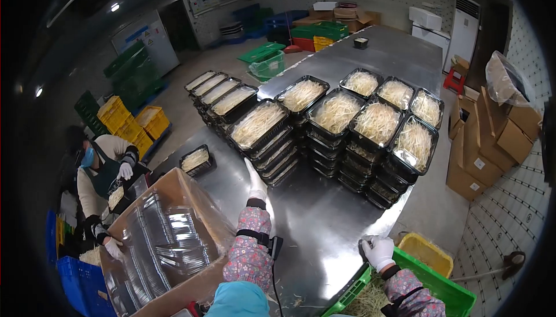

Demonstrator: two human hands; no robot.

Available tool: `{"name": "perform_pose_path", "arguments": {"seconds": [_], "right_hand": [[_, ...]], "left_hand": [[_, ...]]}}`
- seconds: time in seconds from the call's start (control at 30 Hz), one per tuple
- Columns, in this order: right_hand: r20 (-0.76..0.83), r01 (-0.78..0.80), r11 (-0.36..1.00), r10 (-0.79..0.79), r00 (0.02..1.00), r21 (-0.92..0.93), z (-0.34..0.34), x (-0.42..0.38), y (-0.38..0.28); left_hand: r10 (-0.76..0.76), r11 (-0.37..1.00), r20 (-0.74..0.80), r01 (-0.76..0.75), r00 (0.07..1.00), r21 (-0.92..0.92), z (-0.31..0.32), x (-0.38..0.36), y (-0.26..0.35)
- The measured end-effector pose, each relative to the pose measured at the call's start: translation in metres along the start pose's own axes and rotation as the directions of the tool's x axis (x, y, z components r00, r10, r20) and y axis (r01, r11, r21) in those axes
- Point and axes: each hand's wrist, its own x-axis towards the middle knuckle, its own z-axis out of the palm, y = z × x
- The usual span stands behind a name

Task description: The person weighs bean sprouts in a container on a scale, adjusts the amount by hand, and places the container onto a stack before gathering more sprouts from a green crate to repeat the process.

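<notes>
My left hand [255,182], in a white glove, is stretched out flat with its fingers up against the near side of a stack of black plastic trays [277,154]. The top tray in that stack is filled with pale bean sprouts [259,125]. My right hand [380,252], also gloved, is closed at the table's front edge, above a green crate [443,282]. A small dark thing shows at its fingers, and I cannot make out what it is. Loose sprouts [369,298] lie in the green crate.
More stacked sprout trays [373,121] stand on the metal table [313,218]. A cardboard box [197,192] of clear plastic lids [159,242] is at left, beside a masked co-worker [107,169]. A yellow crate [425,253] and cardboard boxes [486,143] are at right.
</notes>
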Motion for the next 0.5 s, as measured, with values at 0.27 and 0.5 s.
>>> {"name": "perform_pose_path", "arguments": {"seconds": [0.27, 0.5], "right_hand": [[0.010, 0.032, 0.999, -0.033, 0.999, 0.021, 0.012, 0.004, 0.007], [0.017, 0.033, 0.999, -0.032, 0.999, -0.043, 0.010, 0.008, 0.004]], "left_hand": [[-0.222, 0.968, 0.058, 0.213, 0.973, 0.132, 0.095, 0.002, -0.009], [-0.306, 0.950, 0.064, 0.299, 0.950, 0.092, 0.131, 0.022, -0.033]]}}
